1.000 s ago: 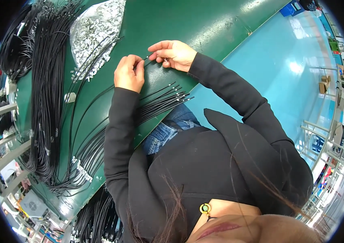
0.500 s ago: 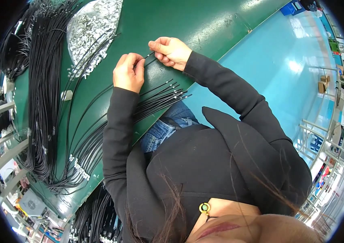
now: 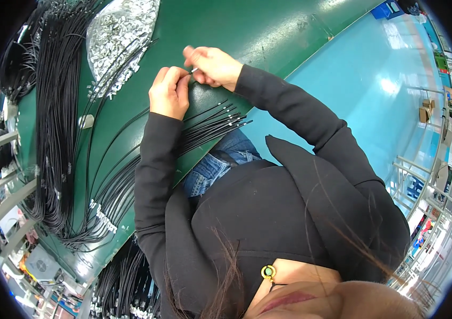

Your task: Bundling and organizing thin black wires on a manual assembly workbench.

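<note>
My left hand [image 3: 169,93] is closed in a pinch on a thin black cable [image 3: 140,113], which curves back toward the loose lengths at the left. Just beyond its fingertips, a small white piece [image 3: 194,70] shows at the cable's end. My right hand [image 3: 215,67] is closed at that piece, its thumb and index finger slightly blurred. Below both hands, several black cables with white-tipped ends [image 3: 220,125] lie side by side across the table's near edge, partly under my left forearm.
On the green table [image 3: 204,26], a clear plastic bag [image 3: 122,34] holds many small white pieces. Thick bundles of black cable [image 3: 56,106] lie along the left. A small whitish object [image 3: 85,122] sits between. More cables [image 3: 122,282] hang below the table edge.
My right hand has moved slightly left, closer to my left hand. The stretch of cable between the hands is now shorter, and the white piece shows more clearly.
</note>
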The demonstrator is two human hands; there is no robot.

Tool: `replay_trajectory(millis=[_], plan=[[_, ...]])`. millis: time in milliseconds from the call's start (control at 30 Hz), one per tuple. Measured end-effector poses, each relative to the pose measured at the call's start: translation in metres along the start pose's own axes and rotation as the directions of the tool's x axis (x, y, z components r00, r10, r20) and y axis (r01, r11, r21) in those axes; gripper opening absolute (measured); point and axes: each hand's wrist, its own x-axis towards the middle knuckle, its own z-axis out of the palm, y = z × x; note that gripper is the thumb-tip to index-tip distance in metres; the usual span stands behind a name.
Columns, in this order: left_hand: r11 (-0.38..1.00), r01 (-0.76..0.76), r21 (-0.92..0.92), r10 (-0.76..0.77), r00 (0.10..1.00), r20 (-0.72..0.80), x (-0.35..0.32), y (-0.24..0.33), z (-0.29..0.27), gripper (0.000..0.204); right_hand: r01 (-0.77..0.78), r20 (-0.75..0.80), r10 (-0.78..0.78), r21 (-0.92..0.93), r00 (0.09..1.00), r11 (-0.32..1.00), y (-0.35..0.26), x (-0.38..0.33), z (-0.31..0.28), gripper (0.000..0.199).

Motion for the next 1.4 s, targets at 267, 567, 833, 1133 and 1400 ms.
replay_trajectory(millis=[267, 567, 833, 1133, 1400], plan=[[0.989, 0.128, -0.067, -0.134, 0.987, -0.086, 0.002, 0.005, 0.007, 0.007, -0.081, 0.107, 0.036, 0.455, 0.994, 0.887, 0.005, -0.012, -0.011, 0.027], [0.983, 0.136, -0.124, -0.148, 0.985, -0.092, -0.002, 0.006, 0.004, 0.007, 0.046, 0.003, -0.048, 0.189, 0.999, 0.981, -0.003, -0.017, -0.011, 0.033], [0.997, 0.068, -0.033, -0.071, 0.992, -0.105, -0.001, 0.01, 0.003, 0.006, -0.046, -0.081, 0.084, 0.385, 0.993, 0.922, -0.001, -0.011, -0.002, 0.042], [0.999, 0.01, 0.043, -0.005, 0.996, -0.093, -0.002, 0.006, 0.005, 0.007, -0.001, 0.014, -0.004, 0.329, 1.0, 0.944, 0.003, -0.013, 0.0, 0.047], [0.997, -0.018, 0.078, 0.03, 0.989, -0.146, 0.001, 0.011, 0.012, 0.008, 0.054, 0.012, -0.058, 0.232, 0.998, 0.971, 0.003, -0.009, 0.014, 0.041]])
